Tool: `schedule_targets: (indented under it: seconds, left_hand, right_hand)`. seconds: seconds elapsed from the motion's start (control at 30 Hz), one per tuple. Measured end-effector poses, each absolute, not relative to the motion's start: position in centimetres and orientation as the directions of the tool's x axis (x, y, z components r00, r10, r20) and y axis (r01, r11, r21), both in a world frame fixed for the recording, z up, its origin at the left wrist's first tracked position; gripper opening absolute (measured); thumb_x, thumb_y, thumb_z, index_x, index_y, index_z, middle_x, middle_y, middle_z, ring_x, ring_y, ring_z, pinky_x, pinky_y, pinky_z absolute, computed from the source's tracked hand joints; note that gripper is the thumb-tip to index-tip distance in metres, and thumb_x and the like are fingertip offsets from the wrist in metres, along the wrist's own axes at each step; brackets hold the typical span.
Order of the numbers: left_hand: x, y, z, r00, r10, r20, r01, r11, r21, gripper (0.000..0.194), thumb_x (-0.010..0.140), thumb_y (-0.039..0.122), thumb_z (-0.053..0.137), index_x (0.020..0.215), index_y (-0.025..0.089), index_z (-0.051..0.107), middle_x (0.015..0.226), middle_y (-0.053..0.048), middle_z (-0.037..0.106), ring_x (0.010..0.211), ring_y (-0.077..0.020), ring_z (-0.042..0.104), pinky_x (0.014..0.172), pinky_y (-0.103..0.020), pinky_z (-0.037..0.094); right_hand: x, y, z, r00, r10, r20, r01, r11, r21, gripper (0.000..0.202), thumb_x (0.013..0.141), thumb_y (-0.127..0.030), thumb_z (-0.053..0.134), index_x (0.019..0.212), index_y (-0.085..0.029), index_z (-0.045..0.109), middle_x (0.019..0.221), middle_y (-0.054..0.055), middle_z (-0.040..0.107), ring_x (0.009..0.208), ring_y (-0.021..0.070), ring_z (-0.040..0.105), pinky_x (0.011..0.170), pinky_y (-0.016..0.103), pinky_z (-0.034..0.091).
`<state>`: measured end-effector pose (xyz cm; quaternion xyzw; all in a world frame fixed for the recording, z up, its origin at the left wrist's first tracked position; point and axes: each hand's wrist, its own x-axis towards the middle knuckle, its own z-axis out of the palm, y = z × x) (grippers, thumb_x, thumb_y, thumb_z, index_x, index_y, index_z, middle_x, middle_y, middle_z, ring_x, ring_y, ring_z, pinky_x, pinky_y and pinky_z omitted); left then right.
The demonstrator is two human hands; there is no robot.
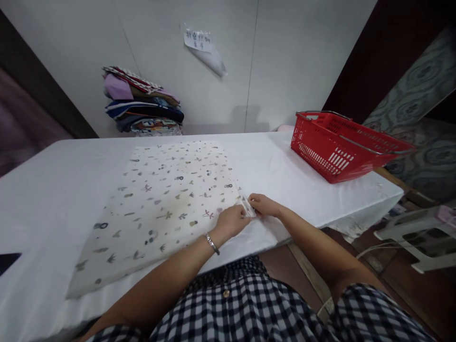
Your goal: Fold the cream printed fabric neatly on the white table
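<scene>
A white cloth (171,190) with small printed plants and figures lies folded flat on the white-covered table (285,180). At its near right corner, my left hand (232,220) has its fingers closed on the edge, a silver bracelet on that wrist. Just to the right, my right hand (262,205) pinches the same edge, thumb and fingers together. A narrow strip of the cloth's right edge is turned up between the two hands. The fingertips are partly hidden by the folded fabric.
A red plastic basket (331,147) with metal handles stands at the table's right end. Folded clothes (144,102) are piled behind the table. A white stool (420,232) stands on the floor at right. A dark flat thing (9,261) lies at the left edge.
</scene>
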<state>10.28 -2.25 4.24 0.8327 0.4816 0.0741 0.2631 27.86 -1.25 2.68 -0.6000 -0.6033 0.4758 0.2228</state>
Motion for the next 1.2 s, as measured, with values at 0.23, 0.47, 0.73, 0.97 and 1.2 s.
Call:
schedule_targets:
  seconds: [0.23, 0.47, 0.73, 0.97, 1.2]
  left_hand:
    - [9.2, -2.7, 3.1, 0.590, 0.806, -0.049, 0.764, -0.538, 0.357, 0.017, 0.082, 0.036, 0.050, 0.089, 0.021, 0.054, 0.092, -0.004, 0.062, 0.085, -0.0187, 0.058, 0.069, -0.028, 0.039]
    - [8.1, -3.2, 2.3, 0.644, 0.765, 0.017, 0.716, -0.611, 0.338, 0.015, 0.084, 0.034, 0.047, 0.089, 0.020, 0.052, 0.091, -0.003, 0.060, 0.080, -0.0174, 0.056, 0.065, -0.028, 0.037]
    - [7.3, -3.5, 2.6, 0.674, 0.738, 0.028, 0.684, -0.638, 0.354, 0.016, 0.084, 0.036, 0.049, 0.085, 0.020, 0.052, 0.089, -0.002, 0.060, 0.078, -0.0161, 0.055, 0.063, -0.027, 0.035]
    - [6.1, -3.9, 2.9, 0.689, 0.724, 0.027, 0.677, -0.657, 0.331, 0.015, 0.086, 0.033, 0.045, 0.089, 0.020, 0.054, 0.092, -0.003, 0.060, 0.086, -0.0174, 0.054, 0.068, -0.029, 0.037]
    - [4.7, -4.0, 2.5, 0.663, 0.745, 0.070, 0.702, -0.652, 0.288, 0.018, 0.087, 0.033, 0.042, 0.085, 0.020, 0.054, 0.093, -0.005, 0.059, 0.089, -0.0191, 0.052, 0.075, -0.031, 0.038]
  right_hand:
    - [27.9, -1.6, 3.1, -0.111, 0.970, -0.215, 0.631, -0.098, -0.770, 0.010, 0.082, -0.021, 0.040, 0.079, -0.019, 0.049, 0.039, -0.009, 0.041, 0.039, 0.0100, 0.042, 0.044, 0.020, 0.032]
    - [28.1, -2.7, 2.2, -0.009, 0.987, -0.157, 0.558, -0.126, -0.820, 0.009, 0.078, -0.023, 0.042, 0.074, -0.019, 0.048, 0.045, -0.009, 0.041, 0.042, 0.0090, 0.040, 0.044, 0.020, 0.030]
    - [28.6, -3.7, 2.2, -0.081, 0.974, -0.209, 0.485, -0.145, -0.862, 0.023, 0.083, -0.031, 0.043, 0.099, -0.017, 0.051, 0.045, -0.009, 0.042, 0.040, 0.0084, 0.040, 0.042, 0.019, 0.030]
    - [28.9, -5.5, 1.6, -0.135, 0.970, -0.203, 0.370, -0.141, -0.918, 0.047, 0.072, -0.032, 0.061, 0.114, -0.021, 0.043, 0.068, -0.007, 0.054, 0.049, 0.0076, 0.043, 0.047, 0.020, 0.036]
    - [28.0, -6.0, 1.1, -0.048, 0.999, -0.022, 0.533, 0.007, -0.846, 0.048, 0.072, -0.020, 0.056, 0.120, -0.023, 0.047, 0.081, -0.003, 0.058, 0.062, 0.0100, 0.049, 0.060, 0.023, 0.039]
